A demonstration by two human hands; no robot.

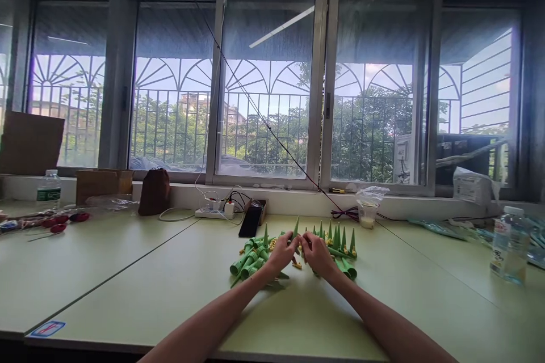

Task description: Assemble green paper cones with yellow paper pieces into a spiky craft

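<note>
Containers, left to right. Bottle, green label (48, 191): clear, capped, upright; fill level cannot be told. Carton (103, 186): brown, by the sill; contents hidden. Pouch (154, 193): dark brown, gathered at the top; contents hidden. Cup (367, 216): clear, pale matter inside, a thin plastic bag (374, 195) about its top. Bottle, pale label (508, 247): clear, capped, upright at the far right; fill level uncertain.

Surface, left to right. Table (140, 306): pale green, seamed; sticker (48, 328) at its near left corner. Red pieces (57, 228) among small oddments. Power strip (215, 214), plugs and cords attached. Phone (250, 222), dark, propped at a slant. Green tubes (244, 264), heaped just left of the hands. Left hand (281, 254): fingers bent, tips closed about a green cone (296, 228), point up. Yellow pieces (297, 264), on the table between the wrists. Right hand (315, 254): fingers curled in, tips meeting the left's; whether anything is gripped cannot be told. Green cones (338, 237), upright in a group beyond and right of the right hand.

Room, left to right. Cardboard sheet (32, 143), leaning at the glass. Windows (268, 39), sliding, metal-framed; grille and trees outside. White packet (472, 187), on the sill.
</note>
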